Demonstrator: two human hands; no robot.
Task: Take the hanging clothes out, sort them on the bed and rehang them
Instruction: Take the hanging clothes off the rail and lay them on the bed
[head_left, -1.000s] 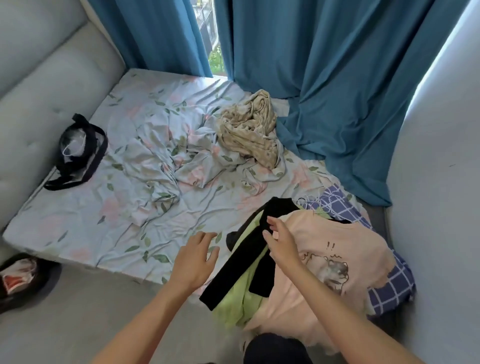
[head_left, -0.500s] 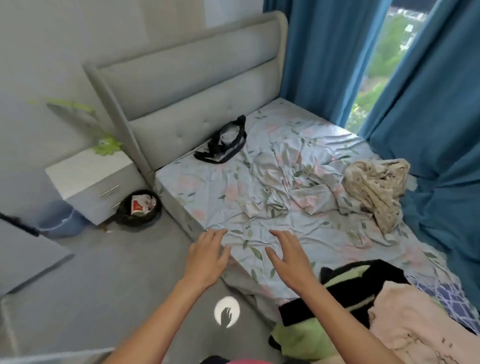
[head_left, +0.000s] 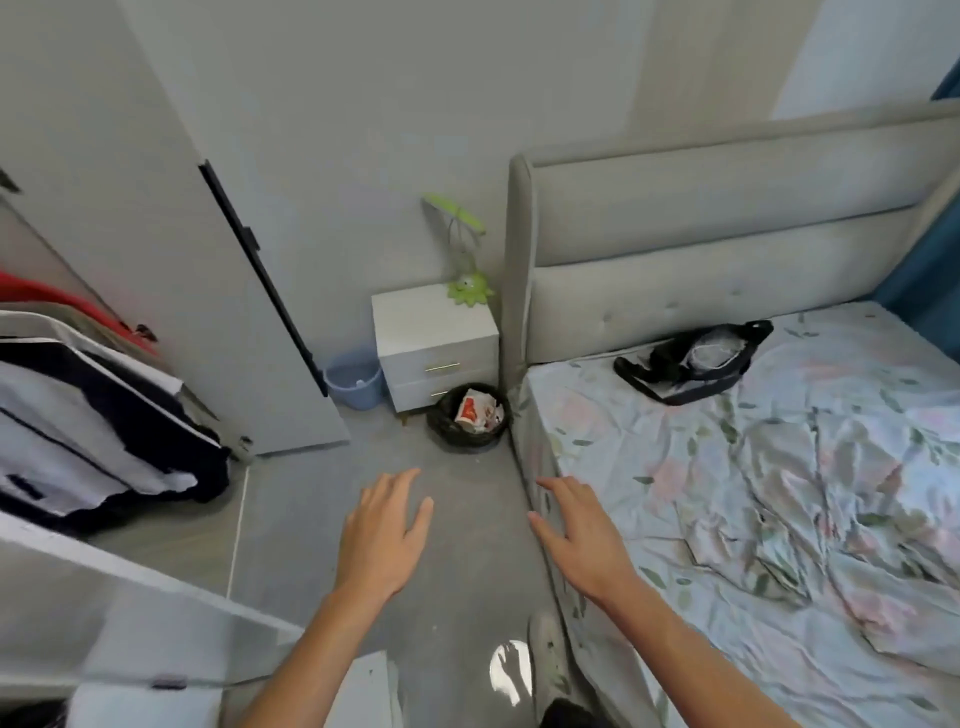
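Note:
Hanging clothes (head_left: 83, 415) fill the open wardrobe at the left: a white and dark navy garment in front, beige and red ones behind it. The bed (head_left: 753, 467) with its floral sheet lies at the right. My left hand (head_left: 384, 525) hovers over the grey floor, fingers straight, holding nothing. My right hand (head_left: 582, 535) is spread out above the bed's near edge, also empty. The pile of clothes laid on the bed is out of view.
An open wardrobe door (head_left: 208, 286) stands between the wardrobe and a white nightstand (head_left: 436, 348) with a green lamp (head_left: 465, 260). A blue bin (head_left: 356, 384) and a black trash bag (head_left: 470, 415) sit on the floor. A black bag (head_left: 685, 364) lies by the headboard.
My view has swung left from the clothes pile on the bed to the wardrobe. My right hand let go of the black garment, and both hands are now empty.

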